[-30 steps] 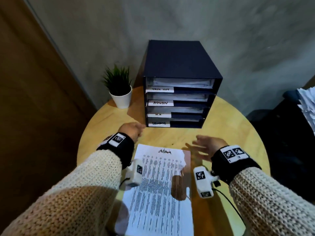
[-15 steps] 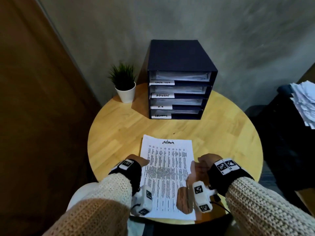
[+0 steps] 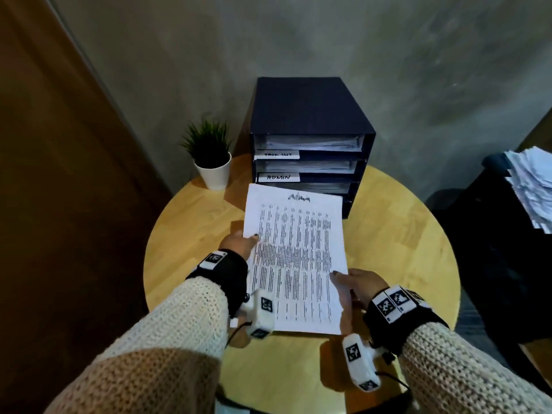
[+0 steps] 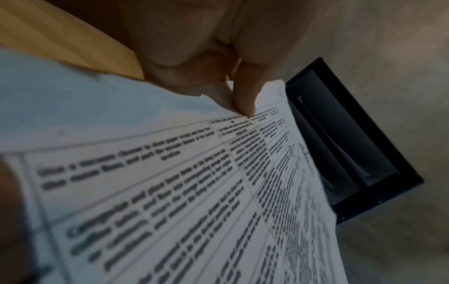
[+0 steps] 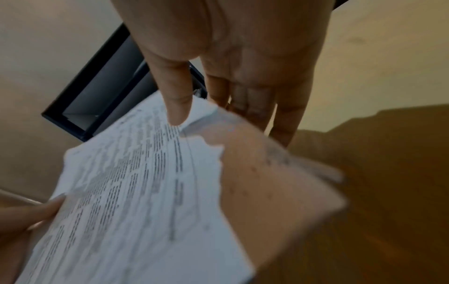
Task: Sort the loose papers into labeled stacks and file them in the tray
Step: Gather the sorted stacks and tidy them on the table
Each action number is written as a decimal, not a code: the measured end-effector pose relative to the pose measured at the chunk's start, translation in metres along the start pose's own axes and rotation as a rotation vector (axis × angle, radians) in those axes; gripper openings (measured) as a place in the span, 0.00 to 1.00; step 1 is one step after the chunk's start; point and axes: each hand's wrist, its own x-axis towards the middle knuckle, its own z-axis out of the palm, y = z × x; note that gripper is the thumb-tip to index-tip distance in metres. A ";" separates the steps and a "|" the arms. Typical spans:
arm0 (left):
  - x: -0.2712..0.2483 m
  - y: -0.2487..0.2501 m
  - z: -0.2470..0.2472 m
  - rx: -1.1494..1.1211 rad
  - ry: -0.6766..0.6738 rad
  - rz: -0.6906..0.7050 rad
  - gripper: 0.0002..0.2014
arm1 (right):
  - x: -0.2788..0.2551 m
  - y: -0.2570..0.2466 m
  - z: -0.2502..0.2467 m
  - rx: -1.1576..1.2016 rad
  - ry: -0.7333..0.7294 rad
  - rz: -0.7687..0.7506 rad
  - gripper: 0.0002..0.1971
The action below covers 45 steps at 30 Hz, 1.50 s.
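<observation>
Nearest to the person, the right hand (image 3: 357,283) pinches the right edge of the printed sheet (image 3: 295,261), low on the page, with the thumb on top. The right wrist view shows what the head view hides: the other fingers (image 5: 257,107) lie stretched under the paper, and the edge there is wrinkled. A little further, the left hand (image 3: 237,242) holds the left edge, higher up. In the left wrist view its thumb (image 4: 245,96) presses down on the page margin, and the print is seen as a table with boxes, too blurred to read.

The sheet is lifted above the round wooden table (image 3: 185,234), and its far end, with a handwritten word on top, reaches in front of the lower slots of the dark filing tray (image 3: 310,115). Only the head view shows the tray labels; one reads ADMIN (image 3: 278,177), just beyond the sheet's far edge. Left of the tray stands a small potted plant (image 3: 210,156). Far at the right lies a loose pile of papers (image 3: 531,186) on a dark surface.
</observation>
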 end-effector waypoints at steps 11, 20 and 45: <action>0.028 0.074 0.011 -0.104 0.065 -0.070 0.24 | 0.027 -0.054 -0.026 0.048 0.151 -0.126 0.13; 0.037 0.072 0.008 -0.230 -0.139 -0.010 0.18 | 0.051 -0.107 -0.037 0.037 0.259 -0.167 0.13; 0.086 0.129 0.022 -1.081 -0.148 -0.101 0.14 | 0.068 -0.170 -0.020 0.836 0.019 -0.178 0.12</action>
